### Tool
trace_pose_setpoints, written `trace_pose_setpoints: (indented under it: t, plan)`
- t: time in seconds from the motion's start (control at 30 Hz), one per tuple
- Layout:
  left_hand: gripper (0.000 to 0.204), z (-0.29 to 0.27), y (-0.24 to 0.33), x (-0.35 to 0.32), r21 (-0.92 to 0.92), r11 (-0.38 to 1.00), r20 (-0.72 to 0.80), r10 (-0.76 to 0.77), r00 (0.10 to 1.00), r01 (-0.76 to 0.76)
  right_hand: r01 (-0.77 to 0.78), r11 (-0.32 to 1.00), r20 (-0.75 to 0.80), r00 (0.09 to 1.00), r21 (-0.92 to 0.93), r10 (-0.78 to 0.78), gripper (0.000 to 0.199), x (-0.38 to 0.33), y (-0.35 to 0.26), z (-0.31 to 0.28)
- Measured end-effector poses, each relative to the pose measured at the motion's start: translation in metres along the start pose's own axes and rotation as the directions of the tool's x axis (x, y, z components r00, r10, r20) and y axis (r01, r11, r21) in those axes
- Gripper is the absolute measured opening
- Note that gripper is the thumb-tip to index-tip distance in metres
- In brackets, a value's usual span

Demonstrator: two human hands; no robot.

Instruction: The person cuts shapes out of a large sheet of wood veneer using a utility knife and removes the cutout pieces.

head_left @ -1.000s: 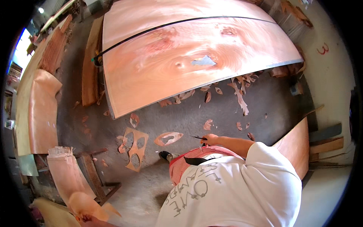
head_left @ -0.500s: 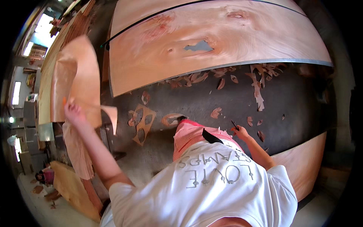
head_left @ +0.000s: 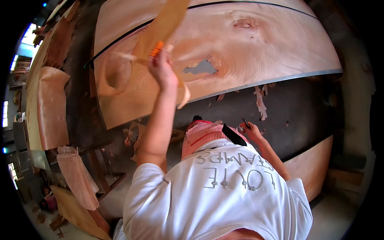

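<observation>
My left hand (head_left: 163, 72) is raised over a large wood veneer sheet (head_left: 264, 48) and closed on a tan veneer strip (head_left: 163, 30). The strip runs up past the top edge, blurred by motion, and a curled end hangs below the hand. Something orange (head_left: 156, 49) shows at the fingers. Near my waist on the right, my right hand (head_left: 253, 133) is closed around a slim dark tool (head_left: 245, 121), too small to name exactly. The big sheet has a ragged hole with grey showing through and a reddish knot.
A dark thin bar (head_left: 148, 22) crosses the sheet. Veneer scraps (head_left: 261, 105) lie on the dark floor (head_left: 296, 104). At left are a curved veneer piece (head_left: 53, 106) and a bundle of thin veneer (head_left: 78, 174). Another sheet (head_left: 310, 164) stands at lower right.
My left hand has swung from the far left to over the large sheet, carrying the veneer strip. The view has shifted slightly; my right hand still holds the slim tool near my waist.
</observation>
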State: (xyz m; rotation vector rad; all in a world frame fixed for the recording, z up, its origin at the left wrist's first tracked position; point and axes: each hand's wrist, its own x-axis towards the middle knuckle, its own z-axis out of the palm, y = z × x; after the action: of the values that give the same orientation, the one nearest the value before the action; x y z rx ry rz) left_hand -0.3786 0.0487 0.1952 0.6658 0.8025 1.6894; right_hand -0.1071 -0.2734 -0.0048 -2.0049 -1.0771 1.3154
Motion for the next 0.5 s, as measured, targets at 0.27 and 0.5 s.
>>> trace_pose_setpoints:
  t: [0.27,0.5]
  plan:
    - [0.023,0.008,-0.178,-0.062,0.148,0.898,0.003,-0.419,0.908,0.414,0.183,0.841,-0.120,0.983,0.509,-0.141,0.024,0.073,-0.112,-0.021]
    - [0.056,0.003,-0.209,-0.062,0.645,0.503,0.180,-0.832,0.525,0.575,0.079,0.831,-0.008,0.996,0.550,-0.090,0.027,0.155,-0.129,-0.048]
